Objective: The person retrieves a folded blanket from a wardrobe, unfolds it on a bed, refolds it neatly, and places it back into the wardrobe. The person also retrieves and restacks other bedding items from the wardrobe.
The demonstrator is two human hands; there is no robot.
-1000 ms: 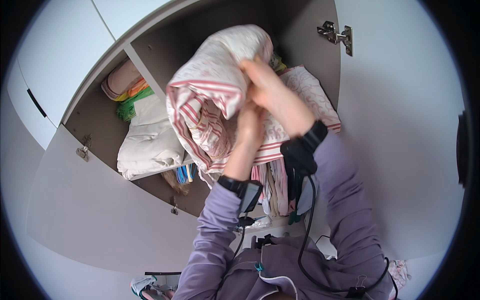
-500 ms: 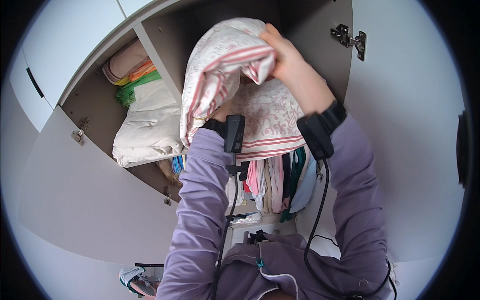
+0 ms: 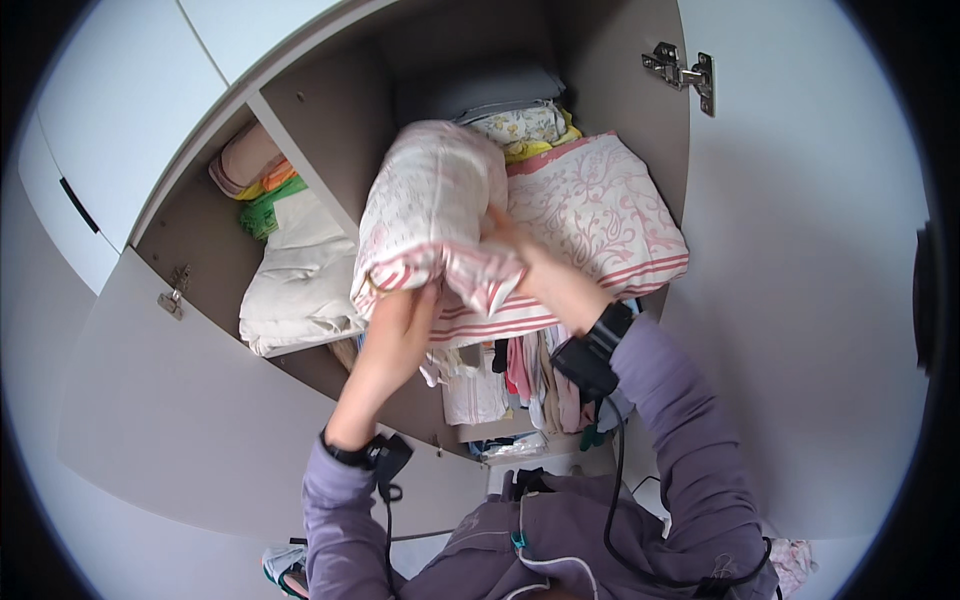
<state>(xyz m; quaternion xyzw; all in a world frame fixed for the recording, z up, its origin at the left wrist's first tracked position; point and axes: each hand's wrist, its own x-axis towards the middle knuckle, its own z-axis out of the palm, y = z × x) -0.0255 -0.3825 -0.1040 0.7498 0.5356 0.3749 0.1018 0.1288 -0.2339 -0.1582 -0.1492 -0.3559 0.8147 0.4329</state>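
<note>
Pink-and-white striped folded bedding bundle (image 3: 430,215) held up at the open wardrobe's upper right shelf (image 3: 620,90), in front of and partly over the folded pink-patterned stack (image 3: 600,215) lying there. Left hand (image 3: 400,320) reaches up from below, forearm raised, fingers closed on the bundle's lower striped edge. Right hand (image 3: 535,275) grips the bundle's right lower side, fingers tucked into the cloth, wrist bent back.

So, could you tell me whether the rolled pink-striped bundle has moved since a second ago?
Yes. The bundle, held by both hands, has gone up and inward, toward the folded pink-patterned bedding on the cupboard shelf.
</note>
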